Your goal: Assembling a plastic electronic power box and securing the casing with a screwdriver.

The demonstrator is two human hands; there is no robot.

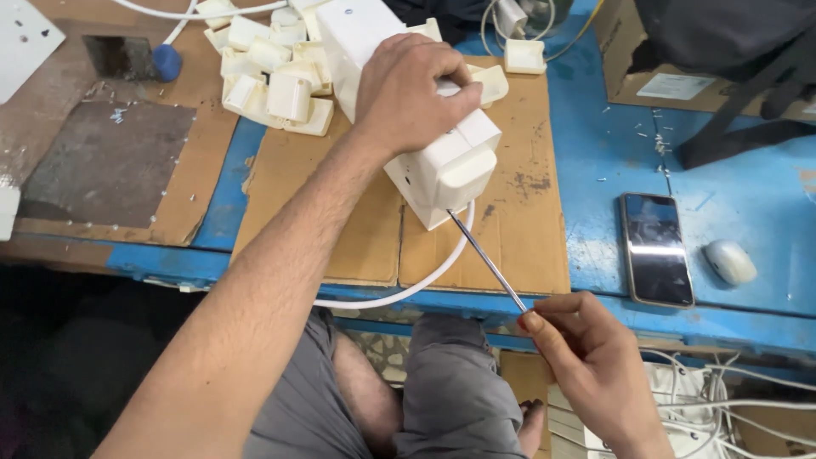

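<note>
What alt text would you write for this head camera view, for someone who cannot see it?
A person's left hand presses a white plastic box onto cardboard on a blue workbench, while the right hand pokes a thin metal rod at its lower edge. Small white plastic parts are piled behind; a phone lies to the right.

White plastic housing (442, 166), boxy with a rounded cap on its near end, lies tilted on brown cardboard at upper centre of frame. White cable (425, 280) loops out from under it toward the lower centre. Thin metal screwdriver shaft (486, 260) runs diagonally, tip at the housing's lower edge.
</note>
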